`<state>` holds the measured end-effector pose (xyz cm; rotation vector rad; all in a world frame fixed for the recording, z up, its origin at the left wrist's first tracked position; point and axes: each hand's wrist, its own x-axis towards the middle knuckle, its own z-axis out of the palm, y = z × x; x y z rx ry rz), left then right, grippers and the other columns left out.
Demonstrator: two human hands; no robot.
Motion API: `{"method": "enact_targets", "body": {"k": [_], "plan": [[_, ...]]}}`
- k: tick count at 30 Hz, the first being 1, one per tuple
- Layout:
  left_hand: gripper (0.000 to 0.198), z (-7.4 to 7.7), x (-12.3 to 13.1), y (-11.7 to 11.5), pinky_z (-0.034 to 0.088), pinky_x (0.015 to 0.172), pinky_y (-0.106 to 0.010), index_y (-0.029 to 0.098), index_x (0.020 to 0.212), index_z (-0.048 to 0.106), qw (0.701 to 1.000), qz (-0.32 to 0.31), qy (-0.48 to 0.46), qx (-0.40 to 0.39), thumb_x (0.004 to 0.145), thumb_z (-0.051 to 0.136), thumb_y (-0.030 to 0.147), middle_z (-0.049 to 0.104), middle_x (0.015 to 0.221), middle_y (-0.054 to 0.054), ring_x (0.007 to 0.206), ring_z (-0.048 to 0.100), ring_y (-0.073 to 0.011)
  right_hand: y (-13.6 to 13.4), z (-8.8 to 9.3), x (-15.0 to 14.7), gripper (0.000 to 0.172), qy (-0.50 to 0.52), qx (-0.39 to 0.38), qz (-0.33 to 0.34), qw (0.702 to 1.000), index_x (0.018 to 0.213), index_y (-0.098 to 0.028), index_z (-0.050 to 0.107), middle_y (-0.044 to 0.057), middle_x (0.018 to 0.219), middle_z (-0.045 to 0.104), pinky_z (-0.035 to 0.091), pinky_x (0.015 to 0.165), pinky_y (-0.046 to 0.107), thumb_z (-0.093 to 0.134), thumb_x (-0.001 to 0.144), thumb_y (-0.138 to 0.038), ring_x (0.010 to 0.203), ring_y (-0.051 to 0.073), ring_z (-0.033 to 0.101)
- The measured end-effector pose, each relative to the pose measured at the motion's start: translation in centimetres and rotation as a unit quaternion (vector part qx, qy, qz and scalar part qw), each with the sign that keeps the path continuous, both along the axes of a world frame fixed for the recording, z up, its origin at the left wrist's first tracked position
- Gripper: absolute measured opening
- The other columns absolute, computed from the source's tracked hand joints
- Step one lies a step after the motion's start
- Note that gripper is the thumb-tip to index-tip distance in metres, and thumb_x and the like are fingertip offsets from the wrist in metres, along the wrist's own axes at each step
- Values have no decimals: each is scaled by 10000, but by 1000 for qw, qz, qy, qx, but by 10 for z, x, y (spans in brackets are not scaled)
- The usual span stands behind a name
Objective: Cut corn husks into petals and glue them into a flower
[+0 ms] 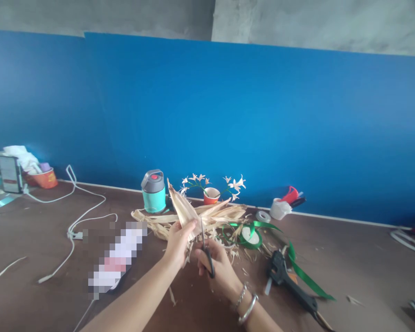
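A dry, pale husk leaf stands up from my left hand, its thumb and fingers closed on the lower part. My right hand has its fingers in the handles of dark scissors. The blades point up and lie against the husk's right side, close to my left thumb. Behind and to the right of the hands lies a pile of husks with small scraps. A green ribbon roll sits right of the pile.
A black glue gun lies at the right. Toward the blue partition stand a teal flask, a cup with white flowers and a white holder. White cables and a phone are at the left.
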<state>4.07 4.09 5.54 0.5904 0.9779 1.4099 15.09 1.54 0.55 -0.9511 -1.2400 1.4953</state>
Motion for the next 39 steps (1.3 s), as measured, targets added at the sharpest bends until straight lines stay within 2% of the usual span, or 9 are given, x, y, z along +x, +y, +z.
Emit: {"method": "enact_targets", "body": {"k": [7,18,21,28,39], "plan": [[211,-1,-1,-1,470,459,-270,124,727,633,1000,3,-1,16,590,713,263,650,528,-30,504,626,-202,-2,8,-2,336,-8,-5,-10,1000,782,-171,507,-72,499,500,349,355,161,673,697,-450,371,59,450],[196,-3,-1,1,444,422,-258,122,726,616,1000,9,-14,23,608,706,250,608,485,5,389,551,-144,-2,7,-1,334,-19,-10,-5,1000,780,-164,518,-73,489,500,329,346,156,674,693,-446,357,55,447],[197,-4,0,1,427,392,-248,124,732,619,1000,6,-13,24,613,703,257,602,481,7,382,540,-142,-3,8,-1,350,-25,-12,-5,1000,778,-164,518,-71,492,506,320,336,155,672,689,-465,345,54,442],[176,-5,0,1,448,447,-255,125,726,632,1000,7,-12,28,618,702,245,611,488,6,389,545,-131,-3,8,-2,350,-18,-17,-7,1000,780,-169,512,-73,493,505,352,346,156,687,678,-454,362,59,456],[213,-3,-1,1,452,463,-251,117,739,634,1000,19,-11,16,591,720,244,633,513,-8,443,582,-153,-2,6,-2,329,-19,-25,-17,999,784,-168,515,-82,467,475,327,324,148,669,696,-445,346,50,418]]}}
